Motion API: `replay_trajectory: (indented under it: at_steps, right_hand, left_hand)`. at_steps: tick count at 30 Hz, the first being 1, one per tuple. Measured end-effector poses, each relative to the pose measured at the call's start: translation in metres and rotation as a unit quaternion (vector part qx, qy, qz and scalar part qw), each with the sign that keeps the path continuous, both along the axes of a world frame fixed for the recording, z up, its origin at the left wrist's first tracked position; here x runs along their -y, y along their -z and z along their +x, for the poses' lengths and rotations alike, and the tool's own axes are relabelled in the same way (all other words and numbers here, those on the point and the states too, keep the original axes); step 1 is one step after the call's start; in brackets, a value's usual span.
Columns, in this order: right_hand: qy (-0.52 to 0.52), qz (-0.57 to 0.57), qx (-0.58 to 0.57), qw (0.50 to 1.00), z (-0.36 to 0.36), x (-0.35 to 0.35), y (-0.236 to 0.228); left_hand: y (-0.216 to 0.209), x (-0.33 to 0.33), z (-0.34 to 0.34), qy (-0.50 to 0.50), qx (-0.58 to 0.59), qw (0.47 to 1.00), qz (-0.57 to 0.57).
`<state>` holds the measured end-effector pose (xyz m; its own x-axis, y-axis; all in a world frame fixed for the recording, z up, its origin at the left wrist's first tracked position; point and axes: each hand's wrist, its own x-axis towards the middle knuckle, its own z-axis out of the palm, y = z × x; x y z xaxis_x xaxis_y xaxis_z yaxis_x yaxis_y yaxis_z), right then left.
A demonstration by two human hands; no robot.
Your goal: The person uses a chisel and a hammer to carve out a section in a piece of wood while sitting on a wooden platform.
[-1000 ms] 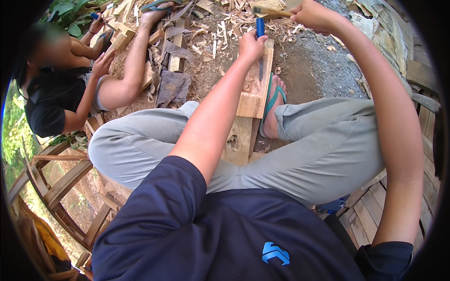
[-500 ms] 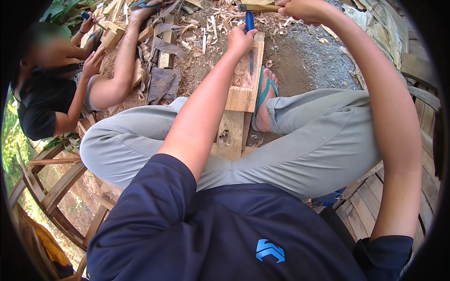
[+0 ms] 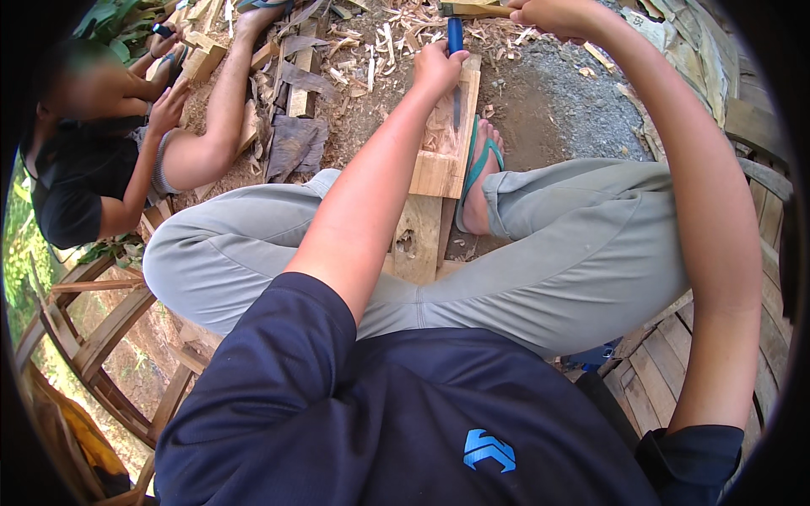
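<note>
My left hand (image 3: 439,69) is closed around a chisel (image 3: 456,35) with a blue handle. The chisel stands nearly upright, its metal blade reaching down into a hollow cut in a pale wooden block (image 3: 434,175). Up at the top edge, my right hand (image 3: 557,17) grips a hammer (image 3: 485,11) by its wooden handle. The hammer head is beside the top of the chisel handle and partly cut off by the frame; I cannot tell if they touch. Loose chips lie inside the hollow.
A wooden support (image 3: 417,239) sits under the block, between my legs. My sandalled foot (image 3: 481,173) is right beside the block. Wood shavings (image 3: 384,42) litter the ground ahead. At left another person (image 3: 76,185) sits with a wood piece (image 3: 202,59) and a blue-handled tool.
The hammer has shifted slightly up and to the right, with its head nearer the frame's top edge. My left hand keeps its hold on the chisel, which stays in the hollow.
</note>
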<state>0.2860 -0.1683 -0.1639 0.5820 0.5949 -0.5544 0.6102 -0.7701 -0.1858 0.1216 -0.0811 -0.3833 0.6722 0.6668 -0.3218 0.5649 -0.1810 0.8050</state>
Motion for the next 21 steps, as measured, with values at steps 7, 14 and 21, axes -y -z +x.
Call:
replay_trajectory:
  at_steps: [7, 14, 21]
  right_hand:
    - [-0.074, 0.059, 0.020, 0.995, 0.016, 0.003, 0.031]
    - [-0.090, -0.058, 0.031, 0.994, 0.006, -0.009, 0.021]
    - [0.020, -0.072, -0.035, 0.997, 0.001, -0.015, 0.016]
  left_hand:
    - [-0.003, 0.000, -0.002, -0.008, -0.009, 1.000, -0.012]
    - [-0.003, -0.008, -0.006, 0.005, -0.051, 0.998, 0.019]
    - [-0.001, -0.014, -0.009, -0.015, -0.079, 0.996, -0.029]
